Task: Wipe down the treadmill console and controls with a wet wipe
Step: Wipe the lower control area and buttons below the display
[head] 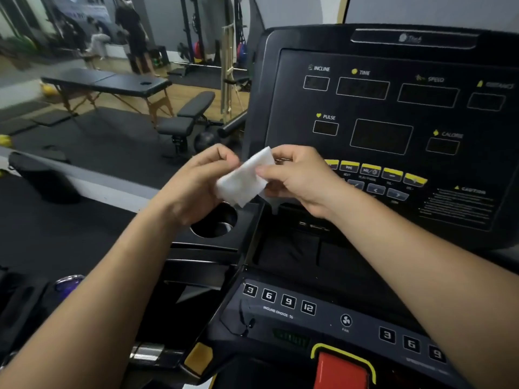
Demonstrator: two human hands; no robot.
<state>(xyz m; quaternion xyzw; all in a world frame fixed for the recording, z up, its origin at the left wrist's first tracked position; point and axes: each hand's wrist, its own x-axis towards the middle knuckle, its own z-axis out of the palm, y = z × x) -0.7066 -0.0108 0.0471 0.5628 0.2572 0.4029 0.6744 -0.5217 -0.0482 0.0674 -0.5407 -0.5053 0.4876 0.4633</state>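
The left hand (202,178) and the right hand (297,178) are working close together, both pinching a white, crumpled wet wipe (244,178): the left is curling its fingers round the wipe's left edge, while the right is nipping the right edge between thumb and fingers. The wipe is hanging in the air between them, in front of the lower left corner of the black treadmill console (295,102) and above the round black cup holder (216,223). The right hand is hiding the left end of the row of yellow-topped buttons (370,171). Nearer the camera, the white-numbered incline keys (278,299) and a red safety tab (342,369) are showing between the forearms. Left of the console, a black padded weight bench (188,119) and a black folding massage table (112,82) are standing on the gym floor.
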